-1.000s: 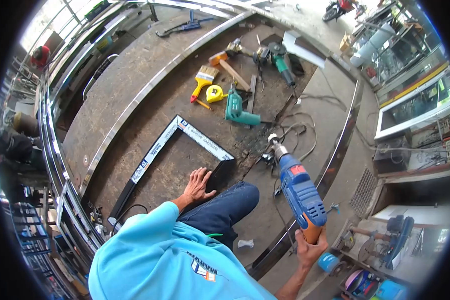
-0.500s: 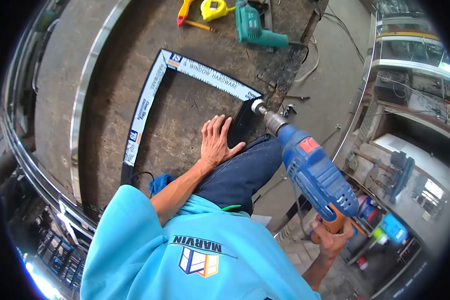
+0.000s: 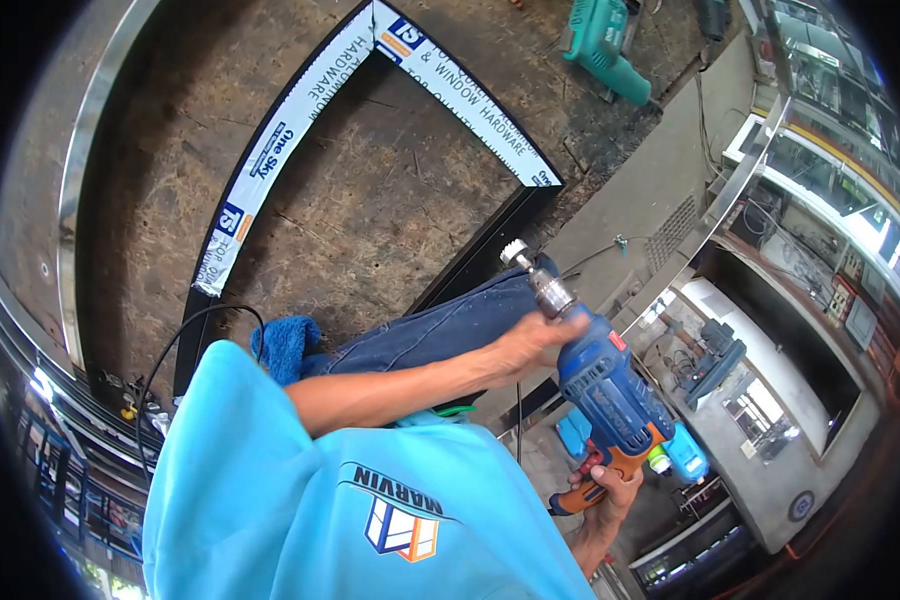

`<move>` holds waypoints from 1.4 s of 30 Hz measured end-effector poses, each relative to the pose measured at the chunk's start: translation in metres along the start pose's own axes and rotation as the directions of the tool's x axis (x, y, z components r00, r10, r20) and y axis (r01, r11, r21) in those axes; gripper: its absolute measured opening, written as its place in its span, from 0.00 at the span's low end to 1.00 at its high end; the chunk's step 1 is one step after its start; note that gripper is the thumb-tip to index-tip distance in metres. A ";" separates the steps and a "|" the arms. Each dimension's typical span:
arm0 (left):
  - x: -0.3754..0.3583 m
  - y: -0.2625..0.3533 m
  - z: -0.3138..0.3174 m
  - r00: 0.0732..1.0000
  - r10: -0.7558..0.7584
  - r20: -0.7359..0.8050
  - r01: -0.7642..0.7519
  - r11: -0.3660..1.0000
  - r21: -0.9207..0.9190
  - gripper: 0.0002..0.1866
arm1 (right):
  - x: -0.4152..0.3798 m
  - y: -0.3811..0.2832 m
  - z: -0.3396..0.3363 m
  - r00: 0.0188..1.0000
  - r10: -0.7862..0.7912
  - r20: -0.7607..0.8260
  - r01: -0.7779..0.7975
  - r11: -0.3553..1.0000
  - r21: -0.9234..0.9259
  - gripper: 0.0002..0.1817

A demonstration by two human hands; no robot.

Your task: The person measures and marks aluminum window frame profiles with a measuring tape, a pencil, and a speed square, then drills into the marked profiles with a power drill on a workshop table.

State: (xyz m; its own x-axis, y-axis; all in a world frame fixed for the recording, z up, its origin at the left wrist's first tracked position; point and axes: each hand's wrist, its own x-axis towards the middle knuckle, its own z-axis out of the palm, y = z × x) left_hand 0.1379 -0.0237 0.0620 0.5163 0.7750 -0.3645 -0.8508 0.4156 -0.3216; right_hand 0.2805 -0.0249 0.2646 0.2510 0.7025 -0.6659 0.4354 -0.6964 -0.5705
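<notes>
My right hand (image 3: 615,490) is wrapped around the orange-and-blue rear handle of a blue power drill (image 3: 610,385). At the drill's front end, just behind the metal chuck (image 3: 553,296), my left hand (image 3: 535,342) grips the body; it is slightly blurred and its fingers are partly hidden. A small toothed hole saw (image 3: 515,252) is fitted in the chuck, apart from the frame. The black metal frame (image 3: 490,238), covered on two sides with printed white film (image 3: 280,150), lies on the worn wooden bench (image 3: 390,150) beside my leg.
A green power tool (image 3: 610,55) lies at the bench's far right edge. A blue cloth (image 3: 288,348) and a black cable (image 3: 185,325) are by my left side. A long metal strip (image 3: 75,190) runs along the left. Shelves and machinery stand to the right.
The drill has been drawn back from the frame's corner toward my body. My left hand has left the bench beside the frame and come to the drill's front. The view has shifted.
</notes>
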 end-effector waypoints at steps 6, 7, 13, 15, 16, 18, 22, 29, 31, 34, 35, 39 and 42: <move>0.016 -0.003 0.003 0.992 0.092 0.083 -0.099 0.992 0.083 0.29 | 0.018 0.013 -0.004 0.998 0.063 -0.016 -0.063 0.998 0.010 0.24; 0.018 -0.001 0.003 0.991 0.120 0.061 -0.125 0.986 0.105 0.29 | 0.019 0.013 0.000 0.997 0.067 -0.032 -0.067 0.998 -0.005 0.24; 0.020 0.001 0.001 0.977 0.208 -0.050 -0.198 0.968 0.155 0.27 | 0.019 0.006 0.013 0.992 0.086 -0.094 -0.087 0.996 -0.007 0.25; 0.020 0.005 0.000 0.977 0.204 -0.063 -0.193 0.970 0.149 0.28 | 0.019 0.001 0.020 0.990 0.087 -0.110 -0.090 0.996 -0.027 0.25; 0.020 0.006 0.000 0.979 0.199 -0.050 -0.190 0.971 0.143 0.28 | 0.018 0.000 0.022 0.989 0.092 -0.113 -0.097 0.995 -0.033 0.25; 0.019 0.008 0.000 0.980 0.193 -0.042 -0.186 0.974 0.131 0.28 | 0.016 -0.002 0.022 0.986 0.081 -0.147 -0.088 0.995 -0.041 0.25; 0.010 0.019 0.002 0.984 0.176 0.029 -0.177 0.983 0.052 0.32 | 0.004 -0.015 0.028 0.983 0.088 -0.164 -0.103 0.991 -0.088 0.26; 0.008 0.021 0.001 0.988 0.127 0.090 -0.131 0.991 0.032 0.38 | -0.012 -0.034 0.052 0.970 0.066 -0.234 -0.118 0.969 -0.216 0.26; 0.006 0.020 0.003 0.986 0.153 0.060 -0.155 0.987 0.031 0.33 | -0.011 -0.032 0.051 0.971 0.078 -0.227 -0.127 0.970 -0.208 0.26; 0.006 0.020 0.003 0.981 0.194 0.018 -0.195 0.981 0.027 0.27 | -0.012 -0.031 0.049 0.960 0.093 -0.264 -0.146 0.971 -0.189 0.28; 0.006 0.020 0.004 0.978 0.210 0.018 -0.210 0.977 0.024 0.28 | -0.014 -0.032 0.048 0.958 0.097 -0.270 -0.153 0.969 -0.194 0.28; 0.010 0.019 0.003 0.978 0.208 0.015 -0.208 0.978 -0.012 0.29 | -0.012 -0.033 0.039 0.954 0.148 -0.261 -0.203 0.958 -0.200 0.30; 0.013 0.013 -0.001 0.990 0.130 0.060 -0.132 0.991 0.028 0.33 | -0.007 -0.027 0.027 0.953 0.169 -0.250 -0.221 0.955 -0.200 0.30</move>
State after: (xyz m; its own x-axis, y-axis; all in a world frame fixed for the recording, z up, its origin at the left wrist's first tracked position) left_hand 0.1332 -0.0087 0.0523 0.3943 0.8499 -0.3497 -0.9139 0.3226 -0.2464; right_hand 0.2431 -0.0146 0.2715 0.5289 0.5889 -0.6111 0.5327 -0.7909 -0.3012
